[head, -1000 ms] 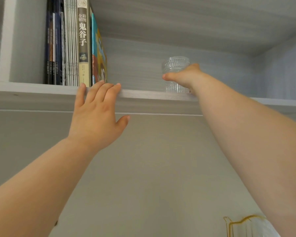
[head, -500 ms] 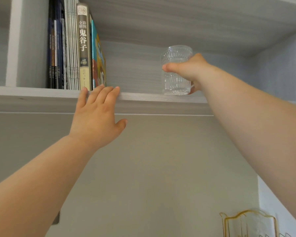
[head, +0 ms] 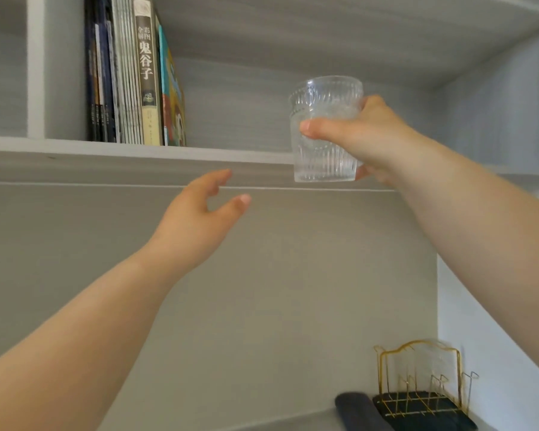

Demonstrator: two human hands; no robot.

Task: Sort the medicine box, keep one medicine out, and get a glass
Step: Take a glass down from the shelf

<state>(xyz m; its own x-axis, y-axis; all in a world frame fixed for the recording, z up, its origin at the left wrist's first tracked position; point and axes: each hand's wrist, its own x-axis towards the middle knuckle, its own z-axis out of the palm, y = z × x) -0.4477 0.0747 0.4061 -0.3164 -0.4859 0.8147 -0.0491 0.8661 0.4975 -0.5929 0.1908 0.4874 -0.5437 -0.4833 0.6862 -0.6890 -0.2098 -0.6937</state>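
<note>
**Grey wall, high shelf, glass held in front of it**

Grey wall (head: 277, 275) fills the lower view, with a pale wood-grain shelf (head: 137, 150) running across above it. Right hand (head: 364, 135) grips a clear ribbed glass (head: 322, 119), thumb across its front, fingers behind; the glass is upright, empty, held in the air in front of the shelf edge, its base below the shelf line. Left hand (head: 196, 222) is raised just below the shelf, fingers loosely curled, holding nothing and touching nothing. On the shelf left of the glass, a row of books (head: 134, 79) stands upright against a white divider (head: 36, 66); one tan spine has Chinese characters. Bottom right, near the corner: a gold wire rack (head: 423, 377) on a dark base, with a dark grey rolled item (head: 358, 410) just beside it on a grey surface (head: 293, 423). Rack contents unclear.
</note>
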